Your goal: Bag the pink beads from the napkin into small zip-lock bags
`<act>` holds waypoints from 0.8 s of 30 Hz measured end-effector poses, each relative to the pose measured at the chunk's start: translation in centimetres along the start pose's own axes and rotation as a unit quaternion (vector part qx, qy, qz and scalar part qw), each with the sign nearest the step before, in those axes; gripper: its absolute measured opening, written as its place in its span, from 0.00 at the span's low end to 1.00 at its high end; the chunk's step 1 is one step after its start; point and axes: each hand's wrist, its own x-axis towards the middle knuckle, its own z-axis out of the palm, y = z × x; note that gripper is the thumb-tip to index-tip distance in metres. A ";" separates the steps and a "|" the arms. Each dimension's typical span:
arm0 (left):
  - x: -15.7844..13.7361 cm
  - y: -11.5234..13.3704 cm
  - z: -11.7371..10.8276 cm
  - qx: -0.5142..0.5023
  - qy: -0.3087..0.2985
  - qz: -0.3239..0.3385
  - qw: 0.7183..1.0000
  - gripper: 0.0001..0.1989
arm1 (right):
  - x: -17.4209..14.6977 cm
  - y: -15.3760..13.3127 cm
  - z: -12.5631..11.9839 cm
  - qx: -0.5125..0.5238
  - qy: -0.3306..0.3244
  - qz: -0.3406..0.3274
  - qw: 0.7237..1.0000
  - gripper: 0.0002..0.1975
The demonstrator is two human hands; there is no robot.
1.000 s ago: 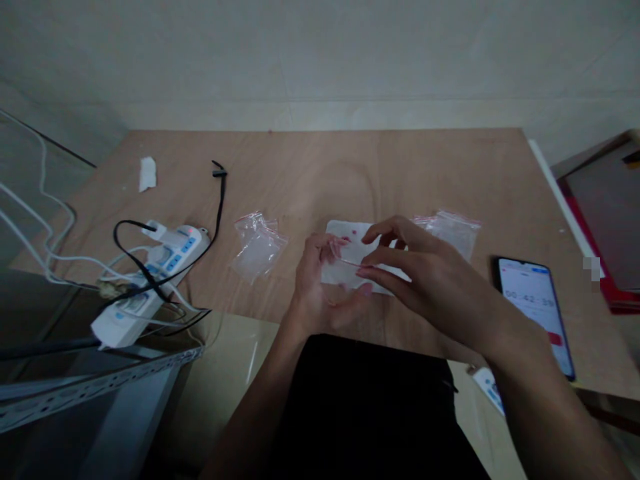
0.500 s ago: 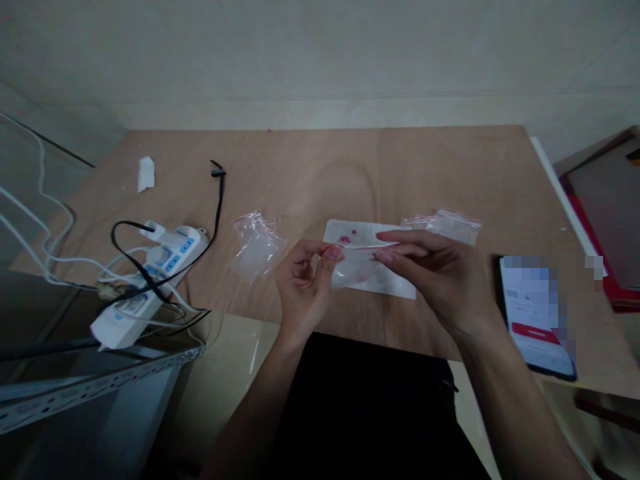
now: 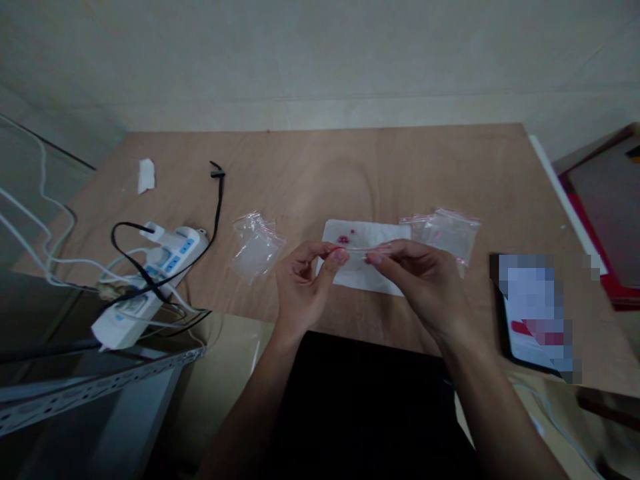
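Note:
Between my hands is a small clear zip bag [image 3: 356, 253] with a red strip along its top edge. My left hand [image 3: 309, 283] is closed, thumb and forefinger pinching the bag's left end. At the other end my right hand [image 3: 425, 280] pinches the same edge between thumb and fingers. Beneath lies a white sheet [image 3: 365, 230] with several small dark red pieces [image 3: 343, 239] on it. My hands cover part of the sheet, and what the bag contains is hard to make out.
Clear zip bags [image 3: 257, 247] lie left of my hands, and more zip bags [image 3: 447, 230] lie at the right. A phone [image 3: 533, 320] rests near the right edge. A power strip [image 3: 150, 290] with tangled cables is at the left; a white scrap [image 3: 147, 175] lies behind it.
My right hand has moved slightly left, and its fingers have closed along the bag's top edge. My left hand keeps its pinch in nearly the same place.

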 end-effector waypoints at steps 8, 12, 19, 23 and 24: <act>0.4 0.4 -0.2 0.000 -0.074 -0.020 0.997 0.06 | 0.0 -0.1 0.0 -0.007 -0.001 -0.025 1.000 0.02; 0.5 0.4 -0.1 0.008 -0.056 -0.007 0.998 0.07 | -0.1 -0.1 0.0 0.013 0.000 -0.002 1.000 0.02; 0.3 0.2 -0.2 0.007 -0.063 -0.032 0.997 0.09 | -0.6 -0.2 -0.1 -0.026 0.024 -0.028 0.999 0.04; 0.5 0.0 -0.4 0.007 -0.098 -0.043 0.994 0.04 | -0.5 -0.1 -0.1 -0.049 0.018 -0.052 0.997 0.02; 0.5 0.0 -0.5 0.011 -0.100 -0.043 0.994 0.04 | -0.4 0.0 -0.1 -0.046 0.018 -0.055 0.997 0.02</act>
